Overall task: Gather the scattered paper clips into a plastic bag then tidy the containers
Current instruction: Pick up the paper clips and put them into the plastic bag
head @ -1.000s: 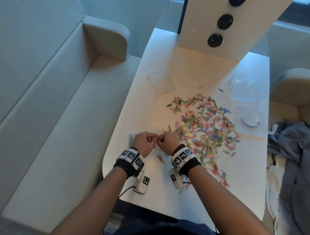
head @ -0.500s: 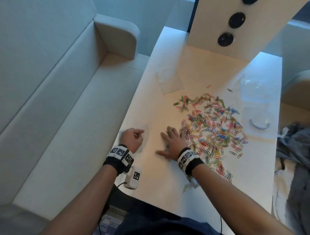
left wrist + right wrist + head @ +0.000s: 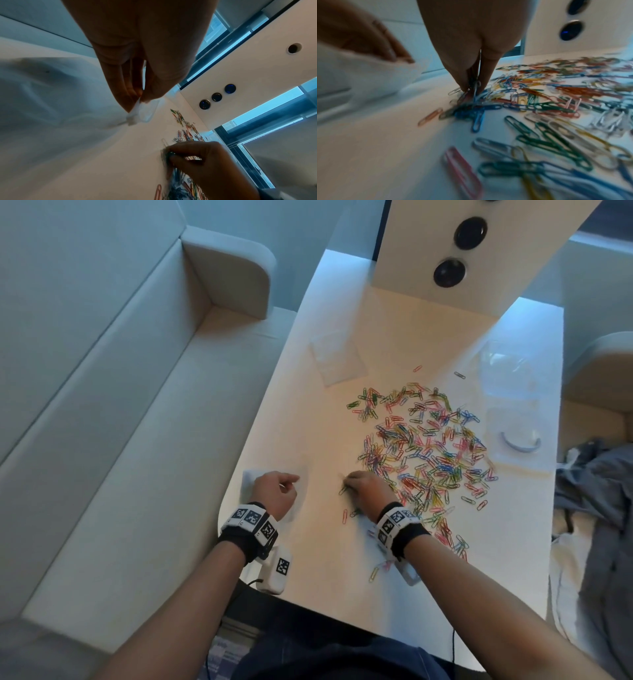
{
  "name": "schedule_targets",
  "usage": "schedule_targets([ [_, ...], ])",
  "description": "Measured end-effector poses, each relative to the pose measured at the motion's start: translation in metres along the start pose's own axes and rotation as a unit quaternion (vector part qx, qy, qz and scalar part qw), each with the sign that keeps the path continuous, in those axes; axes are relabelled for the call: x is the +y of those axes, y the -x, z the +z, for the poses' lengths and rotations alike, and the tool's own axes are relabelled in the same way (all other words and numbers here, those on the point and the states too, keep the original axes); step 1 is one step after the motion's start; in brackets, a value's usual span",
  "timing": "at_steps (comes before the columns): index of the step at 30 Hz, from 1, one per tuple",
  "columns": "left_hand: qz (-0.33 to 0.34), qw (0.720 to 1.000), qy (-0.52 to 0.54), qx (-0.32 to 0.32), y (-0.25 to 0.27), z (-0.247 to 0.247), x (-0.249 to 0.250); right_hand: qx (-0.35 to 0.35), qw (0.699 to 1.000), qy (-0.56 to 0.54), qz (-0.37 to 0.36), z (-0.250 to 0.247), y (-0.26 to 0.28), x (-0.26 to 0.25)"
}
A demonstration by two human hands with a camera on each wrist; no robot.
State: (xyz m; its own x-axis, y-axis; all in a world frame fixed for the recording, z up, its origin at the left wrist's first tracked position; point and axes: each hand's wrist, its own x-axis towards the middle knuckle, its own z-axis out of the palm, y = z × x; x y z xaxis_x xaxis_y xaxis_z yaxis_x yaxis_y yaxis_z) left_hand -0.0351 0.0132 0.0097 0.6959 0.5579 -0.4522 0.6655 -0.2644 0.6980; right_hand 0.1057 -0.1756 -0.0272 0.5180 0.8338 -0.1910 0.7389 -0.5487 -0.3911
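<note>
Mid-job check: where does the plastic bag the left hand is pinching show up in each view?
Head: plastic bag at lower left of the table, partly under the left hand.
Left wrist: centre, its crumpled edge pinched below the fingertips.
Right wrist: pale blur at far left under the left hand.
Shared landmark: white panel with round dark sockets.

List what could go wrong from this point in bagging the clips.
The right hand pinches a loose bunch of paper clips; some may drop on the way to the plastic bag.

The left hand holds only the bag's edge, so its mouth may stay closed.

Stray clips near the table edge could fall.
</note>
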Motion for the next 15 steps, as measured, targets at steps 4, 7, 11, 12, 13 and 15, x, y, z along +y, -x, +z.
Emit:
schedule_targets([
  [4,0.006,1.000,-0.006,-0.011,0.001,0.007,0.007,0.097,0.926,-0.263,0.252,-0.017,0.000,0.014],
  [7,0.017,1.000,-0.014,-0.011,-0.001,0.013,0.013,0.129,0.805,-0.450,0.364,-0.022,0.006,0.024],
  [11,0.017,0.999,-0.019,-0.023,-0.002,0.021,0.021,0.151,0.526,-0.753,0.367,-0.038,0.013,0.014],
  [12,0.017,0.999,-0.018,-0.027,-0.002,0.024,0.023,0.140,0.489,-0.784,0.357,-0.041,0.014,0.009],
  [13,0.018,0.999,-0.018,-0.031,-0.002,0.026,0.025,0.121,0.468,-0.805,0.344,-0.043,0.015,0.003],
  [15,0.023,0.999,-0.020,-0.034,-0.003,0.032,0.028,0.090,0.448,-0.825,0.332,-0.044,0.015,-0.011],
])
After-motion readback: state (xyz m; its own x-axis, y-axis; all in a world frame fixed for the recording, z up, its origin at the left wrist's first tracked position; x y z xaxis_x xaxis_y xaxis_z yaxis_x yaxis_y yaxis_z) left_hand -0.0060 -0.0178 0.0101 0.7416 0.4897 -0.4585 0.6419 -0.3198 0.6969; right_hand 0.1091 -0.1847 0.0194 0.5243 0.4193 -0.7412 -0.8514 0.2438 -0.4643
